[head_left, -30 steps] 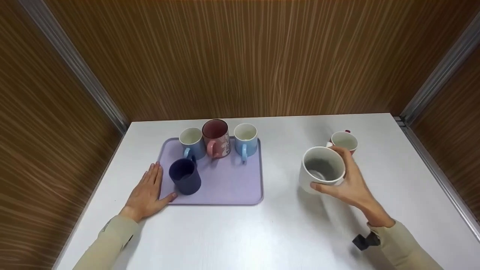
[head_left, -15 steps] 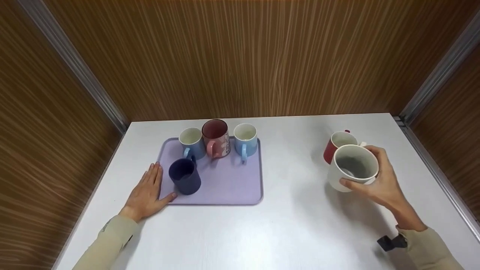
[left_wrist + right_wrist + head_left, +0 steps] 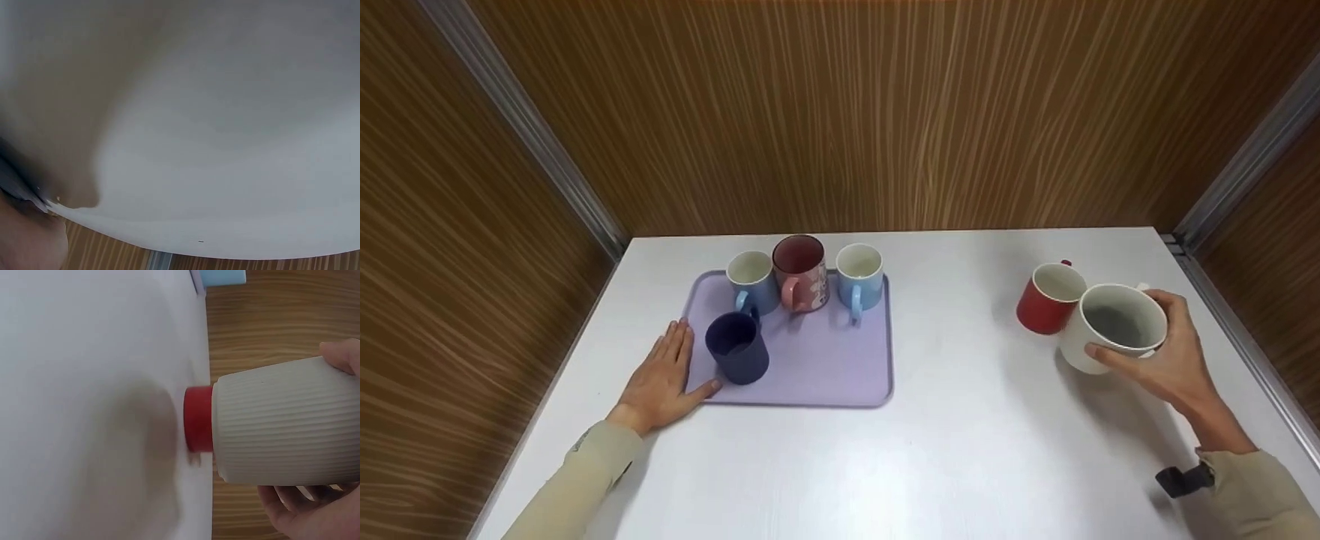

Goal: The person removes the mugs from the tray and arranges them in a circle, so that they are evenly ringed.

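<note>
A white mug (image 3: 1099,341) with a ribbed side, as the right wrist view shows, is held by my right hand (image 3: 1170,356) with fingers and thumb around its upper part. It hangs just above the table, tilted slightly. Left of and behind it stands a red mug (image 3: 1044,309) with a white inside, partly covered by the white mug in the right wrist view. My left hand (image 3: 664,379) lies flat on the left edge of a lilac tray (image 3: 829,375), fingers straight, thumb at the near corner. Closest to it is a dark blue mug (image 3: 742,360) on the tray.
At the tray's back are a grey-blue mug (image 3: 761,296), a pink mug (image 3: 810,292) with a pattern, and a light blue mug (image 3: 866,291). The white table (image 3: 840,465) is bordered by wood-grain panels (image 3: 840,112) at the back and both sides.
My right hand has carried the white mug rightward, past the front of the red mug, which now shows more fully. The left hand stays on the tray edge. The head view shifted slightly.
</note>
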A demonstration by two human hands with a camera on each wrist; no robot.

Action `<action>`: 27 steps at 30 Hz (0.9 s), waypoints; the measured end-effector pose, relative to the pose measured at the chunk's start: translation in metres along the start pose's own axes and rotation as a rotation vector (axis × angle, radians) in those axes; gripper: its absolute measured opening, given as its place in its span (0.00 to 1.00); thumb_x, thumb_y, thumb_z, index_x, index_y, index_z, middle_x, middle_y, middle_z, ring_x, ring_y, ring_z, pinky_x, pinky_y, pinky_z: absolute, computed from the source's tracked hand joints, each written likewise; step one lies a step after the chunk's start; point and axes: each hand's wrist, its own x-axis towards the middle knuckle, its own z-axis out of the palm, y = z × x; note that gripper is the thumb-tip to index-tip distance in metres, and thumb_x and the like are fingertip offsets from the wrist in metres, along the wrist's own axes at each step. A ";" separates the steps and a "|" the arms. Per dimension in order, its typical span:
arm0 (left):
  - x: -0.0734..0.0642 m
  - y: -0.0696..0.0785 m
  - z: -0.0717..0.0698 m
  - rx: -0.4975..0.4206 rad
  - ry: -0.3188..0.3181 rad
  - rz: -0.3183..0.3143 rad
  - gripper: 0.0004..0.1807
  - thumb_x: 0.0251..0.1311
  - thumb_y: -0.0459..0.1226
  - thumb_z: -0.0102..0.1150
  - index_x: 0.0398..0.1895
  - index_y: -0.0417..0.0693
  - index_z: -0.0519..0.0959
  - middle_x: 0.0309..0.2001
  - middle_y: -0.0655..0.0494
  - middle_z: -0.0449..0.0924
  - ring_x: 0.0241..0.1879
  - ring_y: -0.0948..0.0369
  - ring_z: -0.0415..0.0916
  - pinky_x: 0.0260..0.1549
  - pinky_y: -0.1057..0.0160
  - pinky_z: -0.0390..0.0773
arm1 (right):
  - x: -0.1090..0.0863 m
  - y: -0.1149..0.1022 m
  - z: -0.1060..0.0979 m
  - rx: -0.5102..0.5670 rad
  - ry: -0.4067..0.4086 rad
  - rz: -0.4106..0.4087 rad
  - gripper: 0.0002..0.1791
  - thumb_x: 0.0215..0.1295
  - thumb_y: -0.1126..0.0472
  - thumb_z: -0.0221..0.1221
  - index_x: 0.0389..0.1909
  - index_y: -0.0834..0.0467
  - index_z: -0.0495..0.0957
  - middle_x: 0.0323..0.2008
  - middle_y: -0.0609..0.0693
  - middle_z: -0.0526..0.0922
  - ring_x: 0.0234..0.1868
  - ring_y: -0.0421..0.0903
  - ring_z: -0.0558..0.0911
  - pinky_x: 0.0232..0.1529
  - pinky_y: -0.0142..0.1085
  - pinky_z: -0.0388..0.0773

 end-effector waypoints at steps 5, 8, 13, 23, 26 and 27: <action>0.002 0.001 -0.001 0.003 -0.006 -0.005 0.61 0.69 0.67 0.54 0.83 0.26 0.48 0.85 0.30 0.44 0.86 0.37 0.41 0.84 0.42 0.49 | 0.008 0.013 -0.005 -0.039 0.005 0.064 0.55 0.48 0.63 0.83 0.74 0.62 0.61 0.58 0.38 0.70 0.55 0.30 0.69 0.50 0.30 0.64; 0.003 0.001 -0.002 0.007 -0.002 -0.004 0.61 0.69 0.67 0.54 0.83 0.26 0.49 0.85 0.30 0.44 0.86 0.37 0.42 0.84 0.42 0.50 | 0.012 0.020 -0.006 -0.052 0.010 0.092 0.55 0.48 0.61 0.83 0.73 0.62 0.60 0.59 0.44 0.71 0.54 0.28 0.68 0.49 0.30 0.64; 0.002 0.001 -0.001 0.000 -0.006 -0.002 0.61 0.69 0.67 0.54 0.83 0.26 0.48 0.85 0.30 0.44 0.86 0.37 0.41 0.84 0.42 0.50 | 0.018 0.030 -0.006 -0.073 0.003 0.130 0.55 0.49 0.58 0.83 0.73 0.62 0.60 0.60 0.48 0.72 0.52 0.27 0.67 0.48 0.31 0.64; 0.003 0.000 0.000 0.004 -0.009 -0.003 0.61 0.69 0.67 0.54 0.83 0.26 0.48 0.85 0.31 0.43 0.86 0.38 0.40 0.84 0.42 0.49 | 0.024 0.042 -0.007 -0.095 -0.010 0.191 0.56 0.51 0.55 0.83 0.74 0.62 0.58 0.59 0.45 0.70 0.51 0.28 0.67 0.48 0.30 0.65; 0.002 0.000 0.001 0.005 -0.013 -0.008 0.61 0.69 0.67 0.54 0.83 0.26 0.48 0.85 0.31 0.44 0.86 0.38 0.40 0.84 0.42 0.49 | 0.025 0.042 -0.008 -0.099 -0.019 0.199 0.55 0.52 0.54 0.82 0.74 0.62 0.57 0.58 0.44 0.70 0.50 0.28 0.68 0.48 0.30 0.65; 0.002 -0.001 0.001 0.005 -0.011 -0.008 0.61 0.69 0.67 0.55 0.83 0.26 0.48 0.85 0.31 0.44 0.86 0.38 0.40 0.84 0.42 0.49 | 0.026 0.042 -0.008 -0.103 -0.022 0.199 0.56 0.52 0.54 0.82 0.74 0.63 0.57 0.59 0.47 0.71 0.50 0.28 0.67 0.48 0.30 0.65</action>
